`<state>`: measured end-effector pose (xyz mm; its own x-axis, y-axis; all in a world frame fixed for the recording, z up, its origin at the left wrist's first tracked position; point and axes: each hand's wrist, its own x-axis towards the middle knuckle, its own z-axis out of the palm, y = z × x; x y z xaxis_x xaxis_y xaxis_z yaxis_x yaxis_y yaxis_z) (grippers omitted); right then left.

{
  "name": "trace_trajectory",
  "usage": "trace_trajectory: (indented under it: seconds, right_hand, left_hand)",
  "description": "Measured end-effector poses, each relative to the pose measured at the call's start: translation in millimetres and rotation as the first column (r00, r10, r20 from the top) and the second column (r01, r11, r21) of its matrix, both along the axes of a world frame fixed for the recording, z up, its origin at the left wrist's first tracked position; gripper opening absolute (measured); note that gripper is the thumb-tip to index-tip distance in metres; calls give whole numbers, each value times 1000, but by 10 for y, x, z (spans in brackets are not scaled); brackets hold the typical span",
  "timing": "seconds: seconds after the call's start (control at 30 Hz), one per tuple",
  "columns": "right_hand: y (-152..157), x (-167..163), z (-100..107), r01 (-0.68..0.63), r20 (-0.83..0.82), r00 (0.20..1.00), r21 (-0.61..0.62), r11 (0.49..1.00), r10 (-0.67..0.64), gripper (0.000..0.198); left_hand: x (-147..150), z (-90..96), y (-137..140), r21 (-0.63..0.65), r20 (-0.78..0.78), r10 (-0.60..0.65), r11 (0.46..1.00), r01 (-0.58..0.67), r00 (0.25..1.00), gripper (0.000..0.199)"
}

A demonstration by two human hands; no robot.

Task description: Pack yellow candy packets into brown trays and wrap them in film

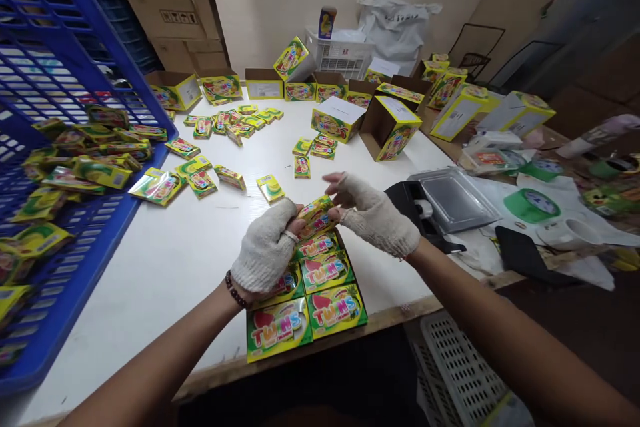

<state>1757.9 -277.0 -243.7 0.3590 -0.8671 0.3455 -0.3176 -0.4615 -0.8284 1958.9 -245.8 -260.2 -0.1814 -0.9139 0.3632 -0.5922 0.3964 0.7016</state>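
Left hand, in a fingerless knit glove, is closed on the near end of a small yellow-green packet at centre frame; right hand, gloved alike, pinches the far end with thumb and lower fingers while its upper fingers stand spread. Directly below lie two neat columns of flat "Twins" packets running to the bench edge (labels facing up). Judged from this, good practice would be to square the held packet to the columns, label up, and set it at their top without disturbing the rows. White bench carries loose packets at upper left and open cartons at upper centre. Blue crate, left, holds more packets. Green tape lies at right; cardboard boxes stack against the wall.
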Motion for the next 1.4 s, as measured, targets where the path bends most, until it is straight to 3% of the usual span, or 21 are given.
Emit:
trace_trajectory:
  seconds: [0.07,0.13,0.3,0.47,0.57,0.7,0.9,1.03,1.13,1.2,1.3,1.4]
  right_hand:
    - [-41,-59,-66,-22,-195,981,-31,999,16,25]
    - [-54,-78,-174,4,-337,941,20,1000,3,16]
    - [-81,-119,-407,43,-430,902,148,988,25,17]
    - [-141,-177,-480,55,-407,913,101,993,-9,17]
    - [-108,-156,-602,52,-392,919,6,999,-46,15]
    - [31,-107,-842,81,-291,950,-114,990,-111,26]
    - [153,-100,-943,106,-280,949,-149,983,-145,33]
    - [104,-110,-997,82,-270,955,-164,983,-125,34]
    - [95,-122,-1056,65,-245,966,-102,993,-88,41]
    - [99,-167,-1047,97,-188,977,-5,995,-96,48]
    - [57,-365,-910,257,-57,966,109,960,-253,53]
    - [-71,-767,-660,416,85,898,151,897,-431,49]
  left_hand:
    - [-15,-41,-62,7,92,-1,1000,0,996,19]
    - [-41,-110,-129,59,169,-19,998,9,985,15]
    - [-151,-282,-208,35,287,-66,998,59,956,19]
    - [-195,-326,-160,5,236,-39,999,39,971,17]
    - [-132,-332,-133,-30,357,-6,999,18,934,21]
    - [-43,-351,-76,-73,473,-46,993,92,880,20]
    - [-39,-341,27,-63,501,-66,992,113,863,19]
    - [-88,-316,37,-106,632,-1,991,87,775,21]
    - [-144,-258,14,-107,694,28,992,65,720,20]
    - [-201,-224,-9,-102,672,-4,990,99,741,22]
    - [-323,-248,-31,-109,630,-153,953,282,761,37]
    - [-445,-356,-21,-120,676,-232,901,416,699,53]
